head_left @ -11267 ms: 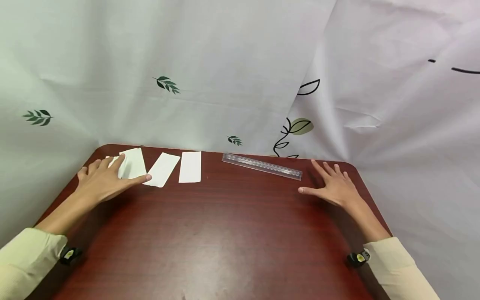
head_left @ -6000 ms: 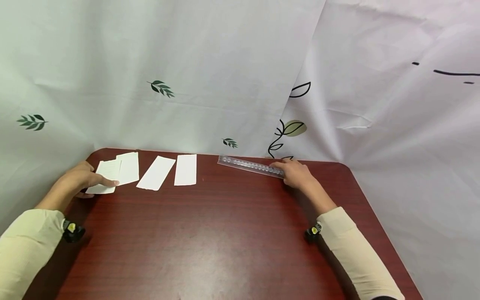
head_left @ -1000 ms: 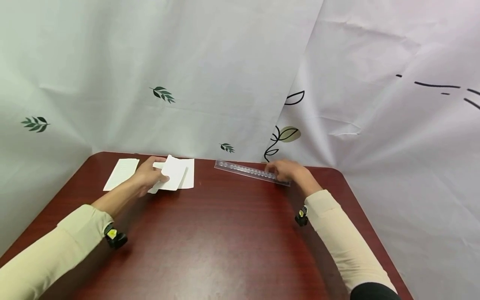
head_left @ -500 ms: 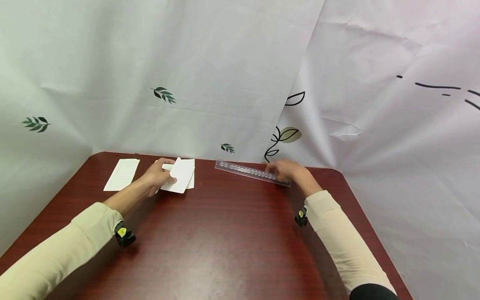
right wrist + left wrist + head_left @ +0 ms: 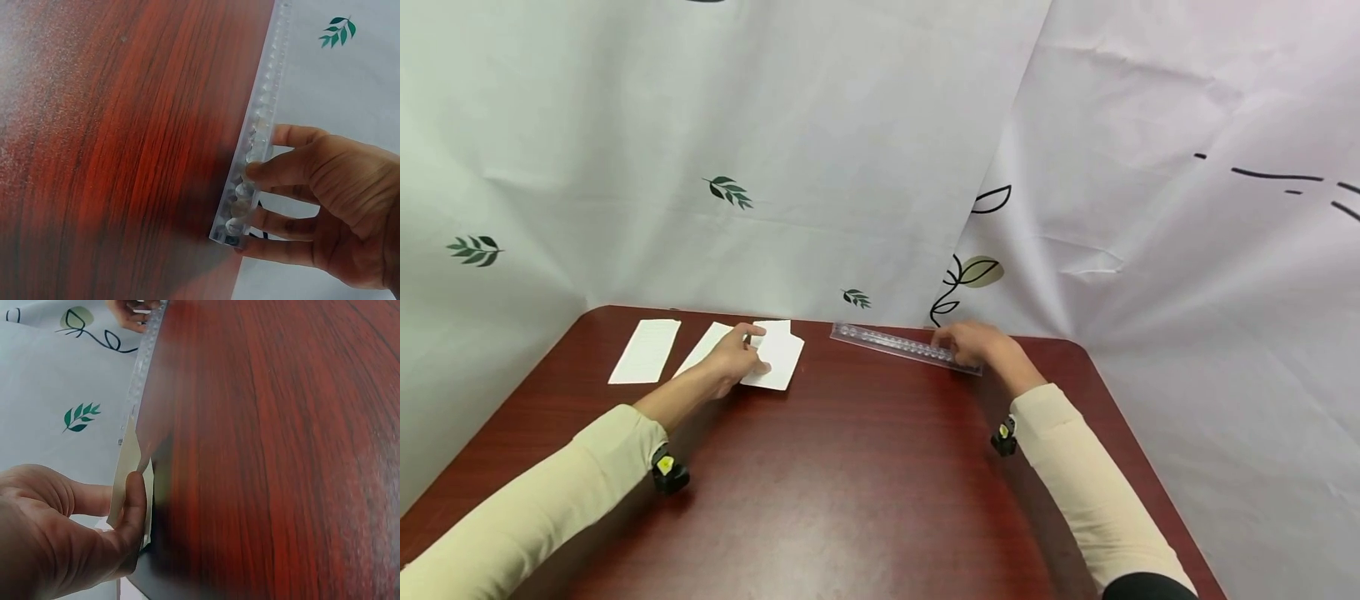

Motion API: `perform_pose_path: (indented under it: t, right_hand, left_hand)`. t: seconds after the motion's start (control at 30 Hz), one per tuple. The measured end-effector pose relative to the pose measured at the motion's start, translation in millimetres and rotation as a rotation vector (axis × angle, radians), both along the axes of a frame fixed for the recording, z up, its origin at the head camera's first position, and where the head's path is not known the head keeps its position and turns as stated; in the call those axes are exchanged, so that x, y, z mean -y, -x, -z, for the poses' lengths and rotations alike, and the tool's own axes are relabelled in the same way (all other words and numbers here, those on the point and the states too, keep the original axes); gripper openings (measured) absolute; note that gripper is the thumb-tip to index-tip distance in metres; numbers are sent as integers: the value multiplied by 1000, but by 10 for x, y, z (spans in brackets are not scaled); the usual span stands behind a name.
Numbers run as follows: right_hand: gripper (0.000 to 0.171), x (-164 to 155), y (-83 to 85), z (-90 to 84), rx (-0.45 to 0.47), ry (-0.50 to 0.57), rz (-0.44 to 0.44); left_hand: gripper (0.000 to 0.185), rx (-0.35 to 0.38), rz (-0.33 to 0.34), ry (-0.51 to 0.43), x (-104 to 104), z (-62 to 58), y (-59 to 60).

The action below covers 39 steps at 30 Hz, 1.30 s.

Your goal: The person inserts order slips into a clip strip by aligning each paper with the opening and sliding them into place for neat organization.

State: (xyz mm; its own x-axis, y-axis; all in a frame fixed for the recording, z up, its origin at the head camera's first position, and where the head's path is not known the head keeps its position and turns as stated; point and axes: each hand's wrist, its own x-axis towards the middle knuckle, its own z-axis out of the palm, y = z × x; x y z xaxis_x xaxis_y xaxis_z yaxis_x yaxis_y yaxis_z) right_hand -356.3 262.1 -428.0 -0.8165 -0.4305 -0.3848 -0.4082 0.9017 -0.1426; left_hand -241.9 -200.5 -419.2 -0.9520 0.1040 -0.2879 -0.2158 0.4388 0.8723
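My left hand (image 5: 733,360) pinches a white paper slip (image 5: 782,360) between thumb and fingers. In the head view, this slip overlaps another white slip (image 5: 780,326) lying near the table's back edge. The left wrist view shows the held paper (image 5: 127,464) from its edge side, with fingers along both faces. At the right, my right hand (image 5: 973,343) grips the near end of a long clear plastic strip (image 5: 887,340) with a row of round bumps. Thumb and fingers lie on either side of the strip (image 5: 259,119) in the right wrist view.
Two more white slips lie to the left: a faintly lined one (image 5: 646,352) and a slanted one (image 5: 706,344) partly behind the left hand. Leaf-printed white cloth (image 5: 880,150) rises behind the dark red wooden table (image 5: 865,475).
Since earliest, my left hand has taken a slip from the far-left pair and carried it right; lately it slid further right over the rightmost slip. My right hand took hold of the strip's end.
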Motion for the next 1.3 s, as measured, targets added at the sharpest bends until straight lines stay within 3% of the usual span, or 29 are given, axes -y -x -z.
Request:
perform_pose_path:
  t: [0.33, 0.47, 0.6, 0.83, 1.1, 1.3]
  right_hand:
    - [57, 214, -446, -456, 15, 29, 33]
    - [57, 156, -435, -419, -10, 46, 1]
    - [57, 219, -484, -468, -7, 22, 44]
    - [57, 246, -491, -452, -14, 3, 42]
    - [58, 256, -495, -459, -8, 9, 55]
    - [57, 270, -477, -440, -19, -17, 52]
  left_hand:
    - [82, -15, 2, -3, -156, -26, 55]
    - [82, -21, 2, -17, -229, -45, 90]
    - [83, -23, 1, -19, -296, -51, 124]
    - [83, 0, -13, -54, -385, -36, 163]
    - [78, -6, 15, -22, -446, -5, 185]
    - [75, 0, 1, -27, -513, 15, 232]
